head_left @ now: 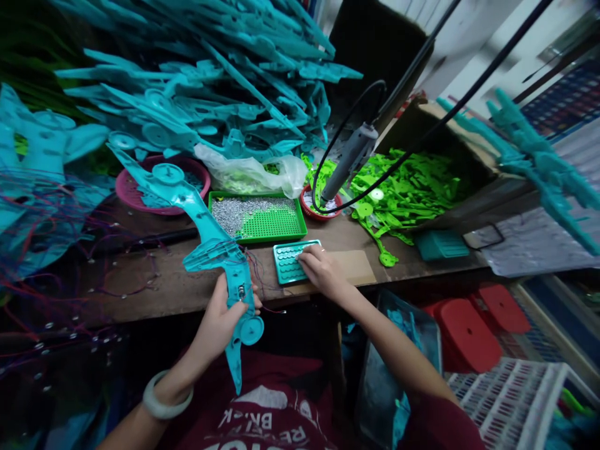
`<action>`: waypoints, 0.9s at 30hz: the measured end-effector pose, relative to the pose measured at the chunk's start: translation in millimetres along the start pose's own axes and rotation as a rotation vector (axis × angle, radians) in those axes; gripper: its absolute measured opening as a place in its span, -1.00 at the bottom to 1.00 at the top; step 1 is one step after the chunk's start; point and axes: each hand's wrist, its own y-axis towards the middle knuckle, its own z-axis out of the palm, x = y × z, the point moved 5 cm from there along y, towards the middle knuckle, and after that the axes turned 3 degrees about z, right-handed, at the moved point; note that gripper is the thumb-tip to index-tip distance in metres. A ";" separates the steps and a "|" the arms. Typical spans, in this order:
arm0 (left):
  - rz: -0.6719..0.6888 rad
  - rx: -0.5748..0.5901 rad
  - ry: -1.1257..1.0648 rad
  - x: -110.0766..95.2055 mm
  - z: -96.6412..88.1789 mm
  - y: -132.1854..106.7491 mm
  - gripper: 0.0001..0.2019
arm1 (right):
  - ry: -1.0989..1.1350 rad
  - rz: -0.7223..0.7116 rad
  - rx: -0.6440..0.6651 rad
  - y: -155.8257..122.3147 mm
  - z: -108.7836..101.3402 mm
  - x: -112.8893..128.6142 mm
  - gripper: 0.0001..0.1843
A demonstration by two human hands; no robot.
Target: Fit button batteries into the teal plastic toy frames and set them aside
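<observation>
The left hand (pixel 222 325) is gripping a blue plastic part (pixel 215 237), which is slanting from left of centre to the bottom centre of the frame. At the frame's centre, the right hand (pixel 323 269) is bending its fingers over a small teal tray (pixel 276 265); whether its grip is holding a piece cannot be told. Above centre, a green tray (pixel 276 222) of small silvery pieces is lying on the counter (pixel 169 284).

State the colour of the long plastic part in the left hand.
Turquoise blue: the long plastic part, best seen in the head view.
</observation>
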 end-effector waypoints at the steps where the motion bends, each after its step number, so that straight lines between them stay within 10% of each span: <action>1: 0.002 0.006 0.007 -1.0 1.1 -0.1 -0.62 | 0.028 0.048 -0.001 0.5 0.1 -4.0 -0.80; 9: 0.004 0.045 0.063 -7.3 11.8 -6.9 -0.63 | 0.094 0.058 0.131 20.2 -2.0 -1.9 -0.84; 18: 0.168 -0.011 0.277 -21.8 18.4 -11.2 -0.42 | 0.068 -0.201 -0.163 6.9 -19.8 120.3 -0.74; 27: 0.147 0.167 0.403 -19.5 23.2 -18.3 -0.30 | 0.103 -0.254 -0.112 -6.2 -17.9 124.0 -0.77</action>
